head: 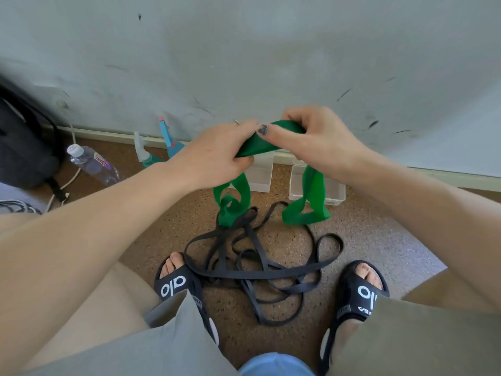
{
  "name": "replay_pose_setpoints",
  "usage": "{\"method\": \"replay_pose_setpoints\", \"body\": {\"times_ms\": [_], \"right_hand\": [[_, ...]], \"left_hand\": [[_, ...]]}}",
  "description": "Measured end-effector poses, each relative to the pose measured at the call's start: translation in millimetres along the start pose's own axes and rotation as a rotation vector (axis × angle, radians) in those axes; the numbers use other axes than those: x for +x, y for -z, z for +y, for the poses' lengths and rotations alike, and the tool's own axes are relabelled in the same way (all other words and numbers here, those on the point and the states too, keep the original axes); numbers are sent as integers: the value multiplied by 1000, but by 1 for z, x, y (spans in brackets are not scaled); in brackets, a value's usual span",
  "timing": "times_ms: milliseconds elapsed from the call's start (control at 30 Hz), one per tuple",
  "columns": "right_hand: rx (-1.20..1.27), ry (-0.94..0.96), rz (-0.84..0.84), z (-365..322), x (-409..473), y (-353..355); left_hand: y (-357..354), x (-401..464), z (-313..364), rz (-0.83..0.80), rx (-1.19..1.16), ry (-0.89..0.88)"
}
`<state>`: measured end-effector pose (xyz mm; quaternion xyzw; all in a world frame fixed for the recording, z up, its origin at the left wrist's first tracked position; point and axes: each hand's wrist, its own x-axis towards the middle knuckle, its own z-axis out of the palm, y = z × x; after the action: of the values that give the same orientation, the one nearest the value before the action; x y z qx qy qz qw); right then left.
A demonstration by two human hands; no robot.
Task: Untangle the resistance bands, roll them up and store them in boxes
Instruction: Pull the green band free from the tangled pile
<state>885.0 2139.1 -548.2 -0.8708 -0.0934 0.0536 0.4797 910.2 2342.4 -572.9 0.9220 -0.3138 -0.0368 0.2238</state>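
- The left hand (217,156) and the right hand (311,139) are both gripping the green band (257,143), fingers curled round its flat top stretch, held up at about 12 o'clock from the feet.
- The green band is hanging down from the hands in two twisted loops, one at 11 o'clock and one at 1 o'clock, their lower ends reaching the floor (366,240).
- The black bands (260,270) are lying in a tangle on the floor between the sandals (173,286), touching the left loop of the green band.
- Two clear boxes (336,192) are sitting side by side near the wall (244,50), behind the hanging loops.
- A water bottle (92,164) is lying at 10 o'clock, beside a dark bag (24,147); two spray bottles (168,139) are standing by the baseboard.
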Motion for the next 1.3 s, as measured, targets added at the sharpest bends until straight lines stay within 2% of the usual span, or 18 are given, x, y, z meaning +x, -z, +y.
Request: {"method": "replay_pose_setpoints", "body": {"times_ms": [200, 300, 400, 467, 533, 633, 767, 833, 1000, 1100, 1300], "right_hand": [[221, -70, 185, 2, 7, 31], [245, -179, 268, 14, 14, 37], [170, -409, 139, 34, 20, 46], [-53, -540, -6, 47, 19, 49], [-163, -594, -133, 51, 14, 44], [-136, -466, -255, 38, 4, 27], [198, -174, -211, 13, -5, -7], [251, -116, -180, 5, -8, -18], [97, -77, -129, 4, -10, -25], [-67, -50, -55, 3, -6, -16], [140, -146, 30, 5, 6, 7]], "left_hand": [[-5, -14, -38, -76, 71, 158], [-4, -16, -44, -120, 63, 217], [3, -10, -31, -86, 15, 216], [10, -8, -17, -9, -17, 184], [17, -8, -3, 36, -20, 131], [21, -8, 15, 29, 15, 46], [10, -5, 32, -8, -2, -3], [7, -2, 34, -21, -36, 16], [5, -4, 32, -7, -209, 54], [4, -7, 22, -20, -146, 72], [-3, -8, -1, -85, -33, 77]]}}
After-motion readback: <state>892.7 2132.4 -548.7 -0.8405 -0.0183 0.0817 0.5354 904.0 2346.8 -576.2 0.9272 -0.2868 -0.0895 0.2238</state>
